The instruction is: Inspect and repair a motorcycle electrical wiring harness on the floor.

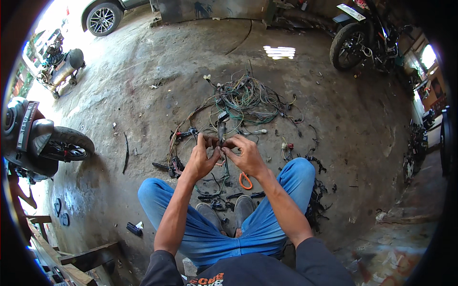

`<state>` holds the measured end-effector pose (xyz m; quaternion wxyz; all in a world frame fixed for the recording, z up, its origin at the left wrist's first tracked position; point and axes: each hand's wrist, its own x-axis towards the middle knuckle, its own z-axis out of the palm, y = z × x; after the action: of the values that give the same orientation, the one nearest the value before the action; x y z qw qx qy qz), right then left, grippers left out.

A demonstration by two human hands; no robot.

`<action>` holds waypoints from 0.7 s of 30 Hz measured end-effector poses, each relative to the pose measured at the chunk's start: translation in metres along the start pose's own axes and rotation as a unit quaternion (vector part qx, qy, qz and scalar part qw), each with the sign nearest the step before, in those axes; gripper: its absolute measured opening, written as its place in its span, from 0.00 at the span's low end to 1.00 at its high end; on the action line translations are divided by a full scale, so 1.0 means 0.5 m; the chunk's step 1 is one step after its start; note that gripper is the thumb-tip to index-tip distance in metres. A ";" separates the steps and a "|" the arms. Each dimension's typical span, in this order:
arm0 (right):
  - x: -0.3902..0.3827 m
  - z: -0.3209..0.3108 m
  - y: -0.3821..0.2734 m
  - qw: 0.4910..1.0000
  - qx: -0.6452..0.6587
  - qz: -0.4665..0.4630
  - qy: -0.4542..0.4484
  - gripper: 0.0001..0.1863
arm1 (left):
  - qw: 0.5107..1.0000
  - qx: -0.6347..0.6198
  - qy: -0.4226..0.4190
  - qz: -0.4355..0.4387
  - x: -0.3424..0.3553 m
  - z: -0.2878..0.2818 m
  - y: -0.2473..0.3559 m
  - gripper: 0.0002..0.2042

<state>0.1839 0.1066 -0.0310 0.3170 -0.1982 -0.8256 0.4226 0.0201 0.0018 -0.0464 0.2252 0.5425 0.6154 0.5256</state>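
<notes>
Gripping a small black plastic connector (221, 132) on thin wires, left hand (202, 159) and right hand (244, 155) pinch it with closed fingers above the tangled multicoloured wiring harness (243, 100) on the concrete floor (157, 81).

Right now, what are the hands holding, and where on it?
Both the left hand and right hand pinch a dark wire connector at its lower end.

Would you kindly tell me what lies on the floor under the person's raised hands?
Under the left hand and right hand lie loose black wires, an orange loop and the grey shoes. The hands themselves hide whatever lies directly beneath them.
</notes>
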 end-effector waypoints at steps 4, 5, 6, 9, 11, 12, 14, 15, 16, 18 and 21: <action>0.002 0.001 0.009 1.000 0.001 0.016 -0.026 0.10 | 0.998 0.050 -0.032 0.004 -0.002 0.003 0.006 0.17; 0.001 0.001 0.009 0.999 -0.008 0.023 -0.037 0.10 | 0.998 0.049 -0.033 0.003 -0.002 0.003 0.005 0.17; 0.001 0.003 0.010 0.999 -0.008 0.025 -0.037 0.10 | 0.998 0.055 -0.034 0.002 -0.002 0.005 0.004 0.17; -0.001 0.007 0.014 0.999 -0.029 0.025 -0.023 0.12 | 0.998 0.046 -0.044 -0.010 0.005 0.005 0.008 0.18; 0.002 0.013 0.016 1.000 -0.023 0.014 -0.015 0.12 | 0.998 0.032 -0.047 -0.023 0.009 0.001 0.005 0.19; 0.002 0.018 0.022 1.000 -0.024 0.014 -0.016 0.12 | 0.998 0.016 -0.048 -0.031 0.012 0.002 -0.001 0.20; 0.002 0.021 0.032 1.000 0.000 0.002 0.014 0.13 | 0.998 0.000 -0.051 -0.037 0.016 0.005 -0.004 0.20; 0.000 0.024 0.035 1.000 0.000 0.002 0.016 0.13 | 0.998 -0.013 -0.052 -0.031 0.017 0.005 -0.005 0.20; 0.000 0.027 0.033 0.999 0.024 0.010 0.027 0.13 | 0.998 -0.027 -0.054 -0.026 0.018 0.006 -0.005 0.20; -0.001 0.024 0.031 0.998 0.047 0.018 0.040 0.13 | 0.997 -0.044 -0.056 -0.029 0.020 0.011 -0.003 0.20; 0.002 0.025 0.023 0.993 0.090 0.073 0.028 0.11 | 0.996 -0.077 -0.045 -0.032 0.015 0.008 -0.013 0.19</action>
<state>0.1754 0.1063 -0.0455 0.3248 -0.2399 -0.7586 0.5113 0.0183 0.0110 -0.0515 0.3106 0.5269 0.5796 0.5384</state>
